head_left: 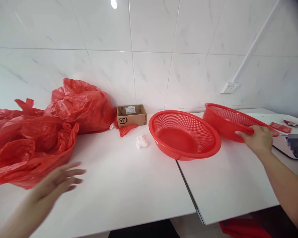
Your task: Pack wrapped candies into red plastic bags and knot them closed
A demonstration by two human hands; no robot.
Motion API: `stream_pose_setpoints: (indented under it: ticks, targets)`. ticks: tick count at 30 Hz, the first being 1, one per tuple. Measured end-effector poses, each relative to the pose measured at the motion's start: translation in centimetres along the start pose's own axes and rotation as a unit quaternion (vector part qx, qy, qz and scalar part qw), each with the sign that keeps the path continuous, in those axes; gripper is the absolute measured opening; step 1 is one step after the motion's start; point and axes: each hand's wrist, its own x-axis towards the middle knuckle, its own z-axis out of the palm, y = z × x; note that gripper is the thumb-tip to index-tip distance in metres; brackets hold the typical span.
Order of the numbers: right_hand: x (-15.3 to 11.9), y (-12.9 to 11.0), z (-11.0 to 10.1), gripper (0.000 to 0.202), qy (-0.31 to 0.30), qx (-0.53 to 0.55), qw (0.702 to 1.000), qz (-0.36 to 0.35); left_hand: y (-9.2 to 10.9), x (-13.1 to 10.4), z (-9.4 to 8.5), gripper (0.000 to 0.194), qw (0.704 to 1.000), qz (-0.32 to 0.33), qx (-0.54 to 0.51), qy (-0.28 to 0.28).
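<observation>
My right hand point(258, 138) grips the near rim of a red plastic colander point(225, 115), which is tilted with its far side against the wall side of the table. My left hand point(58, 181) hovers over the white table with fingers spread and nothing in them. It is nearest to a red plastic bag point(39, 145) that bulges at the left. Between the hands, a second red colander point(181, 142) stands upright and holds nothing, close beside the first one.
Another full red bag point(84, 105) leans by the tiled wall. Beside it are an open cardboard box point(131, 117) and a crumpled white tissue point(141, 141). A seam point(188, 188) splits the tabletops. Red packets point(280, 127) lie at the far right, below a wall socket point(228, 87).
</observation>
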Motion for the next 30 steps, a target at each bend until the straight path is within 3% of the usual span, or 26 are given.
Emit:
stream_pose_setpoints:
  ticks: [3, 6, 9, 13, 15, 17, 19, 22, 25, 27, 30]
  targets:
    - [2.9, -1.4, -1.4, 0.057, 0.055, -0.012, 0.998, 0.038, 1.9, 0.6, 5.6, 0.046, 0.981, -0.073, -0.094, -0.15]
    - [3.8, -3.7, -4.6, 0.05, 0.071, -0.015, 0.997, -0.015, 5.1, 1.5, 12.0, 0.059, 0.941, -0.132, -0.157, -0.27]
    - [2.0, -7.6, -9.0, 0.041, 0.107, 0.031, 0.987, -0.114, 8.2, 3.4, 18.1, 0.08, 0.922, -0.103, -0.247, -0.28]
    - [-2.3, -14.3, -14.0, 0.039, 0.109, 0.157, 0.95, -0.245, 10.9, 6.2, 25.0, 0.078, 0.913, -0.028, -0.272, -0.301]
    - [-4.3, -17.4, -15.5, 0.035, 0.079, 0.227, 0.931, -0.275, 11.4, 6.8, 27.3, 0.076, 0.909, -0.015, -0.251, -0.332]
    - [-6.1, -20.0, -16.1, 0.032, 0.029, 0.294, 0.913, -0.282, 11.4, 6.7, 28.5, 0.071, 0.908, 0.001, -0.224, -0.354]
    - [-7.7, -21.8, -16.0, 0.026, -0.028, 0.346, 0.889, -0.297, 10.9, 5.7, 28.2, 0.07, 0.911, 0.037, -0.205, -0.355]
    - [-10.1, -23.3, -14.9, 0.017, -0.091, 0.375, 0.86, -0.333, 9.3, 3.3, 24.7, 0.067, 0.914, 0.09, -0.172, -0.356]
    - [-12.4, -23.4, -13.2, 0.013, -0.12, 0.361, 0.856, -0.349, 7.2, 0.9, 18.3, 0.035, 0.901, 0.097, -0.104, -0.41]
    - [-14.0, -22.9, -12.3, 0.009, -0.125, 0.334, 0.863, -0.359, 5.6, 0.0, 13.0, 0.028, 0.896, 0.096, -0.014, -0.434]
    - [-16.3, -21.8, -11.6, 0.006, -0.124, 0.284, 0.873, -0.377, 3.6, 0.2, 5.2, 0.03, 0.937, 0.012, 0.095, -0.336]
